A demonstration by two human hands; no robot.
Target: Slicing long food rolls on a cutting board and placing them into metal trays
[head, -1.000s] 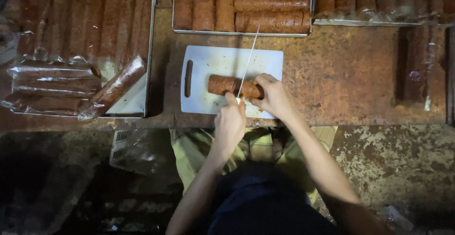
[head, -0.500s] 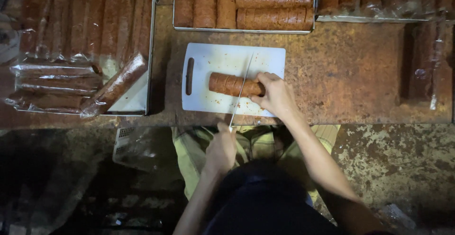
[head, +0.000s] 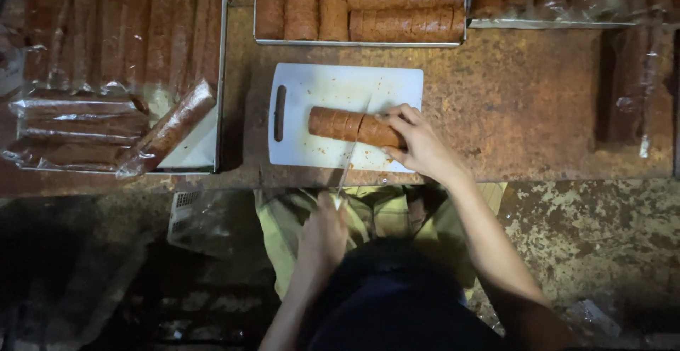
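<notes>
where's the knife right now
In the head view the knife sits at centre, its blade laid across the brown roll on the white cutting board, with the left hand on the handle near the table edge.

A rusty, mottled brown worktable [head: 524, 103] spans the far scene under dim, warm light. Near right, the floor [head: 581, 245] is stained and flaking; near left it falls into deep shadow.

Single head view, straight down over the cutting board [head: 340, 85], near.
</notes>
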